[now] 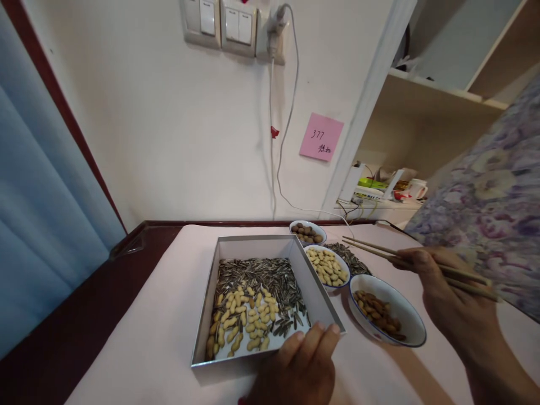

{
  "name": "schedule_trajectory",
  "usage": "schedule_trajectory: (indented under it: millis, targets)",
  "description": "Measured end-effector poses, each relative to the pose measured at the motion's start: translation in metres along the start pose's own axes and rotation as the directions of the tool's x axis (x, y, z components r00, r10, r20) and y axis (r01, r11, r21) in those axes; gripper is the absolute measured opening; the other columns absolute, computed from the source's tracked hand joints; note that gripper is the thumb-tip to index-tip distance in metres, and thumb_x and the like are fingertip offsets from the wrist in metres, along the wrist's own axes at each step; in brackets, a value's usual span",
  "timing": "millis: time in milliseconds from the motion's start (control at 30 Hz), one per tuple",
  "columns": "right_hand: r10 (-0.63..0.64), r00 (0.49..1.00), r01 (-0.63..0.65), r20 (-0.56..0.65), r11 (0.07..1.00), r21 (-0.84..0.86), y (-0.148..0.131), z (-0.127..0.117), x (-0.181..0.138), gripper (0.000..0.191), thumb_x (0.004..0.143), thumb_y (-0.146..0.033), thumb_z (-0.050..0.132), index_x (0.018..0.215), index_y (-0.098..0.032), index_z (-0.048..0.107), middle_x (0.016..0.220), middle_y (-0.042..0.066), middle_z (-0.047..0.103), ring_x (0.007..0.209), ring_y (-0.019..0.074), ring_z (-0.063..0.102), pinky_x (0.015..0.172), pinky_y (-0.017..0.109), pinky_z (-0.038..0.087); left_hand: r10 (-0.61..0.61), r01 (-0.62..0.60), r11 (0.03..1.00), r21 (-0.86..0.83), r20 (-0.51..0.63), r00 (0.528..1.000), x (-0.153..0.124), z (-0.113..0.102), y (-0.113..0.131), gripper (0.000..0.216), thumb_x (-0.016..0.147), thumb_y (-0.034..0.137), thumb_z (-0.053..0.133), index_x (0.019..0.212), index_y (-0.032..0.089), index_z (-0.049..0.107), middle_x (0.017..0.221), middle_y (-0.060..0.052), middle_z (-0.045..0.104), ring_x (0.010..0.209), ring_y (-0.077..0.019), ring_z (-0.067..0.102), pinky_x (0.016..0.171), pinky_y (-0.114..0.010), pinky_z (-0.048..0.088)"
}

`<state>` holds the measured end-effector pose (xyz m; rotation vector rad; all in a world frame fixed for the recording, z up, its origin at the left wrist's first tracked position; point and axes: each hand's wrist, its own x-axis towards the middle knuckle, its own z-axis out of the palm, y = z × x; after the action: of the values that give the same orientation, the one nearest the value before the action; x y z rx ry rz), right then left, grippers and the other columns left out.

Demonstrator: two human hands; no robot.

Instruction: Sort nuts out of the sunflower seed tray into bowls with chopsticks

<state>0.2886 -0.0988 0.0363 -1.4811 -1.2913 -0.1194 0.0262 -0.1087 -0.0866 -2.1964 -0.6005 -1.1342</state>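
Note:
My right hand (447,292) holds a pair of wooden chopsticks (371,251), tips pointing left above the bowls. Over the near right rim of a shallow silver-grey box (236,368) curl the fingers of my left hand (301,360), thumb hidden. Inside the box lie striped sunflower seeds (257,270), peanuts in the shell (253,320) and some brown nuts along the left side. Below the chopsticks stands a white blue-rimmed bowl (409,323) of brown almond-like nuts (377,315). Beside the box is a bowl of peanuts (327,267).
Behind the peanuts sits a bowl of round brown nuts (306,233). A pile of sunflower seeds (348,259) lies on the pale tablecloth (156,315). A white cable (291,118) hangs down the wall to the table; a flowered curtain (485,197) is at right.

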Motion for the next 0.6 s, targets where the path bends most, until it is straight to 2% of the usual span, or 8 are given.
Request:
schedule_trajectory:
  millis: [100,233,333,433,500,600]
  targets:
    - [-0.015,1.0,0.013,0.022,0.996,0.085,-0.006,0.006,-0.005,0.038,0.102,-0.059,0.058,0.091,-0.027,0.076,0.094,0.006,0.075,0.091,0.0272,0.073,0.084,0.045,0.054,0.005,-0.005,1.0,-0.005,0.001,1.0,-0.001,0.0,0.0,0.018,0.099,0.024,0.061,0.092,0.026,0.078,0.14,0.003,0.07,0.131,-0.0161,0.057,0.129,-0.037,0.016]
    - [-0.162,0.976,0.116,0.148,0.954,0.277,-0.029,0.023,-0.015,0.028,0.106,-0.047,0.057,0.097,-0.029,0.076,0.097,0.003,0.073,0.093,0.0223,0.07,0.083,0.037,0.054,0.007,-0.007,1.0,0.02,0.006,1.0,-0.001,0.0,0.001,0.015,0.098,0.027,0.065,0.098,0.028,0.079,0.141,0.003,0.069,0.131,-0.0164,0.057,0.128,-0.037,0.017]
    - [-0.285,0.903,0.169,0.32,0.923,0.345,-0.048,0.045,-0.022,0.025,0.109,-0.038,0.054,0.1,-0.029,0.075,0.096,0.001,0.071,0.091,0.0182,0.068,0.079,0.031,0.052,0.02,-0.02,0.999,0.03,0.015,1.0,0.0,-0.001,0.0,0.015,0.1,0.029,0.065,0.1,0.029,0.08,0.14,0.004,0.07,0.13,-0.0152,0.057,0.126,-0.035,0.021]
    - [-0.35,0.81,0.179,0.47,0.912,0.37,-0.064,0.069,-0.028,0.03,0.111,-0.035,0.05,0.092,-0.025,0.071,0.086,0.001,0.066,0.081,0.0163,0.063,0.073,0.03,0.048,0.023,-0.024,0.999,0.041,0.025,0.999,0.001,-0.001,-0.001,0.014,0.099,0.029,0.065,0.099,0.03,0.079,0.14,0.006,0.07,0.127,-0.014,0.058,0.123,-0.033,0.025]
    - [-0.372,0.761,0.183,0.531,0.909,0.375,-0.07,0.085,-0.03,0.033,0.11,-0.035,0.048,0.085,-0.022,0.066,0.079,0.0,0.062,0.075,0.016,0.06,0.07,0.03,0.046,0.032,-0.032,0.998,0.048,0.008,0.999,0.002,-0.001,-0.002,0.014,0.098,0.029,0.065,0.098,0.029,0.079,0.138,0.005,0.071,0.125,-0.0139,0.06,0.12,-0.033,0.028]
    - [-0.375,0.735,0.188,0.565,0.913,0.361,-0.072,0.104,-0.03,0.035,0.109,-0.036,0.049,0.079,-0.022,0.06,0.075,-0.001,0.058,0.07,0.0156,0.056,0.067,0.03,0.043,0.046,-0.045,0.997,0.061,-0.022,0.999,0.003,-0.001,-0.004,0.016,0.098,0.028,0.064,0.099,0.03,0.08,0.135,0.006,0.073,0.122,-0.0132,0.062,0.116,-0.031,0.032]
